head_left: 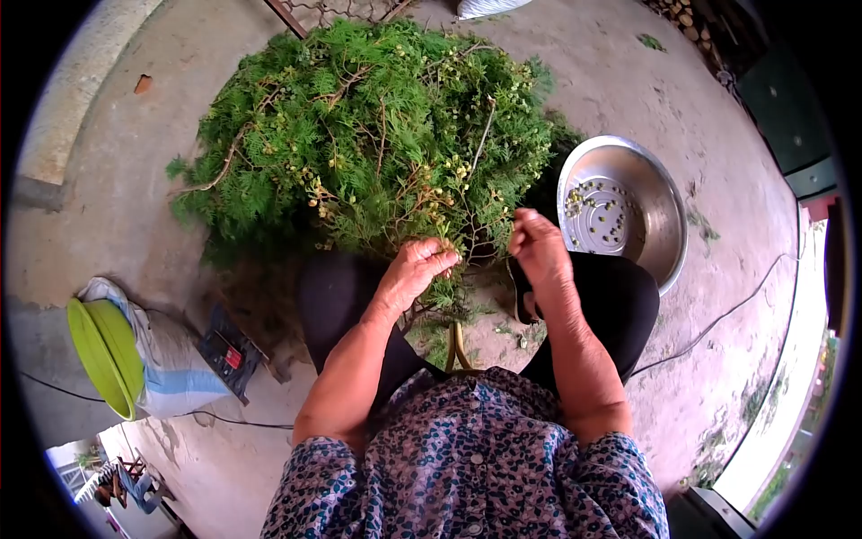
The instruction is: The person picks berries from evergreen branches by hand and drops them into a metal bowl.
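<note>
A large heap of green conifer branches point(359, 135), dotted with small yellowish-green cones, lies in front of my knees. My left hand point(415, 277) is closed at the near edge of the heap, thumb and fingers pinching a leafy twig point(449, 253). To its right, my right hand point(542, 250) is raised between the branches and a metal basin point(663, 171). Its fingers are curled together, and whatever they may hold is too small to make out. Several small green cones point(611, 220) are scattered over the basin's bottom.
At my left, a lime-green plastic tub point(99, 359) leans against a white and blue sack point(175, 359), with a dark crate-like object point(229, 350) beside it. A thin cable point(718, 319) crosses the concrete floor at right. Stacked firewood point(687, 18) stands at the far right.
</note>
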Action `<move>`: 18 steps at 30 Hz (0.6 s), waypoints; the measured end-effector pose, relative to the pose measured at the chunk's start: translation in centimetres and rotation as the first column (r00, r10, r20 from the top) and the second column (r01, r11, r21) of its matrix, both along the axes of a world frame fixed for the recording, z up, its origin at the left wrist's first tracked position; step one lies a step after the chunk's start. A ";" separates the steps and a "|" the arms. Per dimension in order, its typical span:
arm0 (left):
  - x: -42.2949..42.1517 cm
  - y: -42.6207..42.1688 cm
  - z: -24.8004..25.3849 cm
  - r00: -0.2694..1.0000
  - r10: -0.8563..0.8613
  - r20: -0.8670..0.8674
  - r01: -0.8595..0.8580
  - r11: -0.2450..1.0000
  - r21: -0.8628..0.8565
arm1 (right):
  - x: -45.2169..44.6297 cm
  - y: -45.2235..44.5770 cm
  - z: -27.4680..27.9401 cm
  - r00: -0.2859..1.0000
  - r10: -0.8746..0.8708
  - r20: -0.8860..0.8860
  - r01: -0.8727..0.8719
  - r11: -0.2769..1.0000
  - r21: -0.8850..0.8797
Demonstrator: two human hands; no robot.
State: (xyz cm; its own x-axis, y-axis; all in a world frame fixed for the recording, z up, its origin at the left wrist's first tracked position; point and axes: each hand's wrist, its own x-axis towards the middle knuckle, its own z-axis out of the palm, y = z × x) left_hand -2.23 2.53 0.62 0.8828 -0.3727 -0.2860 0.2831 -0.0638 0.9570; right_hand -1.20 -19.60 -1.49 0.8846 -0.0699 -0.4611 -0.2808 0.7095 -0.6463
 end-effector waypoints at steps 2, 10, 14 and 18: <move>-0.4 0.2 0.4 0.994 -0.075 0.084 0.066 0.992 0.111 | 1.5 -3.0 -1.0 0.971 -0.220 0.099 0.194 0.957 0.216; -2.2 -2.4 0.1 0.867 -0.073 0.492 -0.031 0.980 0.199 | -0.6 1.0 -3.7 0.859 0.500 0.109 -0.419 0.810 -0.410; -1.6 -2.4 -0.5 0.869 -0.053 0.492 -0.052 0.979 0.198 | -4.1 5.4 -8.9 0.583 0.812 0.043 -0.643 0.493 -0.586; -0.6 -1.1 1.1 0.985 -0.112 0.133 0.110 0.994 0.020 | -4.6 6.1 -7.6 0.602 0.798 -0.018 -0.628 0.460 -0.627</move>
State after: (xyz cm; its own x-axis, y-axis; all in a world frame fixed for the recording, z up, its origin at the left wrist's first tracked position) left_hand -2.83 1.44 1.73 0.8667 -0.4679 -0.1730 0.1429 -0.0995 0.9847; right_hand -5.82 -13.47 -9.12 0.8038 0.4944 -0.3307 -0.2965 -0.1490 -0.9434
